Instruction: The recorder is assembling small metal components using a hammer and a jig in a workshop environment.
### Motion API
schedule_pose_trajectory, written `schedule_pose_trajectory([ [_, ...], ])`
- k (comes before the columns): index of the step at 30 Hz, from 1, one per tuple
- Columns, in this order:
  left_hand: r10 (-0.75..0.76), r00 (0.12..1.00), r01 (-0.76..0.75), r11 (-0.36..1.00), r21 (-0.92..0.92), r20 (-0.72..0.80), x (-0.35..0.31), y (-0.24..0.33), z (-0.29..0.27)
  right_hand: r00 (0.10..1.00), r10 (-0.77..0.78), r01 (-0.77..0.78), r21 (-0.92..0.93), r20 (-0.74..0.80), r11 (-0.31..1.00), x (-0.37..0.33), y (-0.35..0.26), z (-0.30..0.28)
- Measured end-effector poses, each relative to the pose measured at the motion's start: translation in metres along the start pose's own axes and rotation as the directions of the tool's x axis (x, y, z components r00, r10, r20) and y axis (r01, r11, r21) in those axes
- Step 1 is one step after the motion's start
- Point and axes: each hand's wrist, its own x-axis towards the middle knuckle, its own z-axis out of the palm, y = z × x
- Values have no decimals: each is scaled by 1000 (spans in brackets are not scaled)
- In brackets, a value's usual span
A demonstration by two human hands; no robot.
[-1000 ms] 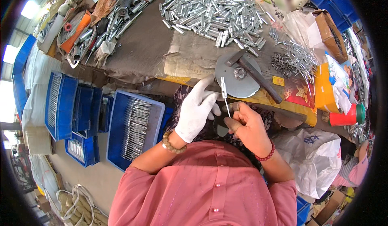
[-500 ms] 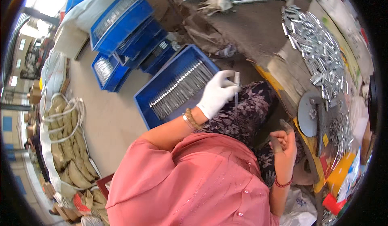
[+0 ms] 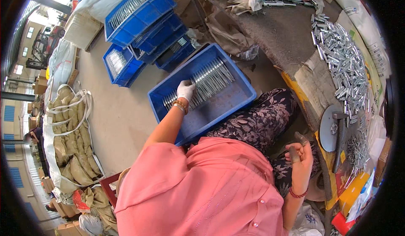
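Note:
My left hand point(image 3: 185, 91), in a white glove, reaches down into a blue plastic bin point(image 3: 192, 132) by my lap. Its fingers are closed at the row of slim silver metal rods point(image 3: 211, 82) lying side by side in there; the glove partly covers the one it grips. My right hand point(image 3: 300, 158) hovers above my right thigh, close to the bench edge. It wears dark covers on the thumb and a finger. Those two stand apart, the other fingers curl loosely, and nothing shows between them.
Stacked blue bins point(image 3: 141, 18) with more rods stand beyond mine. On the bench at right lie a heap of silver metal tubes point(image 3: 344, 59), a hammer point(image 3: 338, 141) on a round metal plate point(image 3: 327, 128), and a pile of thin metal pieces point(image 3: 358, 145). A work glove point(image 3: 244, 4) lies farther off.
My left hand, with a metal rod in its fingers, has swung left from above my lap down into the bin. My right hand has hardly moved. The view has shifted slightly.

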Motion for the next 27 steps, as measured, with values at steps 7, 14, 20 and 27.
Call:
schedule_pose_trajectory([
  [7, 202, 972, -139, 904, 405, -116, 7, 14, 10, 998, 20, -20, -1, -52, 1000, -7, 3, -9],
  [14, 514, 854, -520, 847, -113, -79, -47, 163, 41, 998, -29, 31, 33, -60, 999, -7, 1, -6],
  [20, 934, 73, -983, 126, -132, 350, -155, 331, 138, 991, -131, 129, -54, -22, 990, -11, 4, 0],
  [27, 665, -236, -952, -305, -31, 708, -166, 390, 238, 980, -169, 148, -180, -103, 972, -40, -11, -19],
])
